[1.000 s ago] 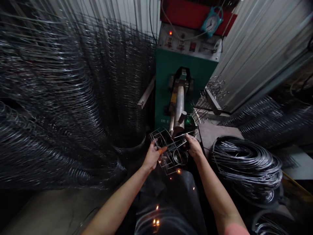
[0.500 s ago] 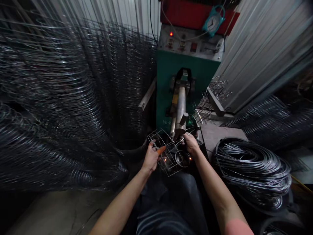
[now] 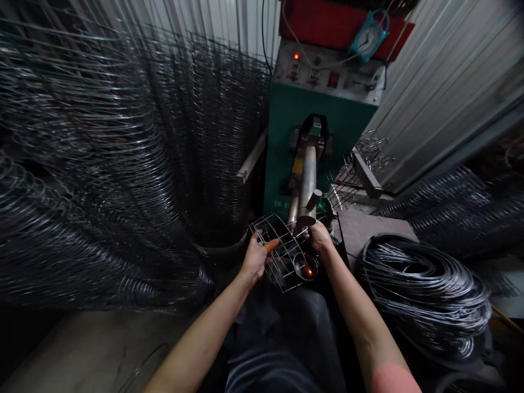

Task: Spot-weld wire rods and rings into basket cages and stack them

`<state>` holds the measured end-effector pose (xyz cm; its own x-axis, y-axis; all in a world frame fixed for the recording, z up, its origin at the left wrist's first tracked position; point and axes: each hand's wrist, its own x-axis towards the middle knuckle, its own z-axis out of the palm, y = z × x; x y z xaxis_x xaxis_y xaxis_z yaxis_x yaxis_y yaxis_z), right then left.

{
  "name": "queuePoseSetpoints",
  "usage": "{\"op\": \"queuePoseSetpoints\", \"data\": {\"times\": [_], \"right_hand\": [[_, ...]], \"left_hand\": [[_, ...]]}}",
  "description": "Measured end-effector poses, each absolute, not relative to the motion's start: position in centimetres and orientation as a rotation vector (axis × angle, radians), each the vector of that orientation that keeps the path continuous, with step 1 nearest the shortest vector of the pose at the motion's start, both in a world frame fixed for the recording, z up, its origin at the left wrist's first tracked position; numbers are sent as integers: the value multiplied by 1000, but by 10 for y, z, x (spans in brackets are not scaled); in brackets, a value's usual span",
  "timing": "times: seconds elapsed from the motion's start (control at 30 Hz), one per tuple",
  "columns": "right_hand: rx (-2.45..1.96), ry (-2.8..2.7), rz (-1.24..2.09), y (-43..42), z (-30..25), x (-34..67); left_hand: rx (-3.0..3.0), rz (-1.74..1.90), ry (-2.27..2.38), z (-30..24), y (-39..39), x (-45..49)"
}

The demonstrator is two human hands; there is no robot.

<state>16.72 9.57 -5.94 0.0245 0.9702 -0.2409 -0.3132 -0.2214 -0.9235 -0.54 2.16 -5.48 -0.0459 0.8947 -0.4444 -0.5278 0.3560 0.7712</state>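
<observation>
Left hand (image 3: 256,259), right hand (image 3: 320,238), gripping wire cage (image 3: 285,238)

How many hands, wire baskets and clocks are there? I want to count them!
Hands (left hand, right hand): 2
Wire basket: 1
Clock: 1
Total: 4

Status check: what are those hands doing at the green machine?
Left hand gripping wire basket frame; right hand holding its far edge. Frame just below the welder's steel arm. Wire coils alongside, nothing blocking.
</observation>
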Motion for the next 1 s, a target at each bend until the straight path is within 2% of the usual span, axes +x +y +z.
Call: {"op": "queuePoseSetpoints", "data": {"times": [0.43,0.57,0.67,0.73,0.87,0.93,1.0], "right_hand": [[-1195,-811,1414,99,-59,166],[-1178,-865,1429,56,-49,165],[-1264,-1129,1446,-5,-44,177],[-1409,-1345,1186,-48,-45,194],[-1583,-1332,267,-103,-50,231],[-1571,-1336,69,-111,-48,242],[-1509,-1412,19,-111,-41,244]], "left_hand": [[426,1132,1077,-58,32,-8],[514,1059,923,-77,16,-28],[566,962,812,-99,-15,-54],[570,912,760,-114,-38,-73],[555,916,649,-128,-74,-96],[558,949,590,-126,-85,-99],[580,973,547,-122,-92,-97]]}}
